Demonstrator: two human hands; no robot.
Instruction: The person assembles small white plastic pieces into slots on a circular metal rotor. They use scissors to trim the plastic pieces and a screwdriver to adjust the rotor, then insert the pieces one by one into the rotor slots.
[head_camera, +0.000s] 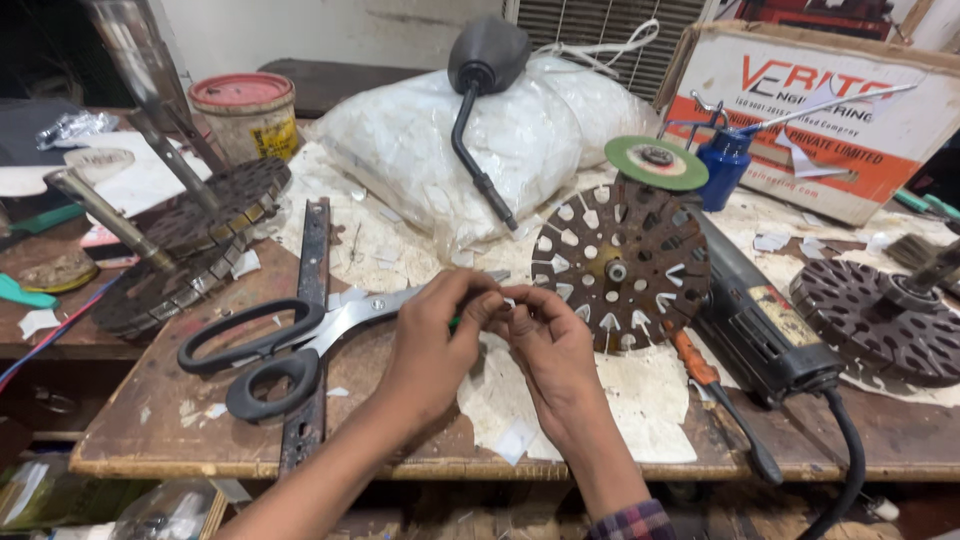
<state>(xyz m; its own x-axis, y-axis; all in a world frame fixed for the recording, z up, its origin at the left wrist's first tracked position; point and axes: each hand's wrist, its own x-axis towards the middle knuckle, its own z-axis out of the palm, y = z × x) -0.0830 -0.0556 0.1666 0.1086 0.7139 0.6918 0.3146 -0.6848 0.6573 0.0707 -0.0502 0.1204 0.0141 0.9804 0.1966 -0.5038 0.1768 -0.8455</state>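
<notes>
Both hands meet at the middle of the bench, fingertips together. The left hand (432, 335) is curled, thumb and forefinger pinched on a small white slip (508, 303); a sliver of green shows at the fingers, but what it belongs to cannot be told. The right hand (552, 345) is likewise curled, its fingertips closed on the same slip from the other side. The slip is mostly hidden between the fingers, so its long axis and which way it points cannot be judged; it lies equally close to both hands, held just above the bench.

Immediately beyond the fingertips, up and to the right, stands a round slotted metal disc (620, 262), face toward the camera, its hub axis pointing roughly at the viewer. The right hand is the nearer to it, almost touching its lower left edge.

Left of the left hand lie large black-handled scissors (290, 345), long axis running left to right, blades pointing toward the hands and passing behind them.

An angle grinder (765, 335) lies right of the disc, running diagonally toward the near right.

The wooden bench (160, 420) carries white paper scraps (515, 440).
</notes>
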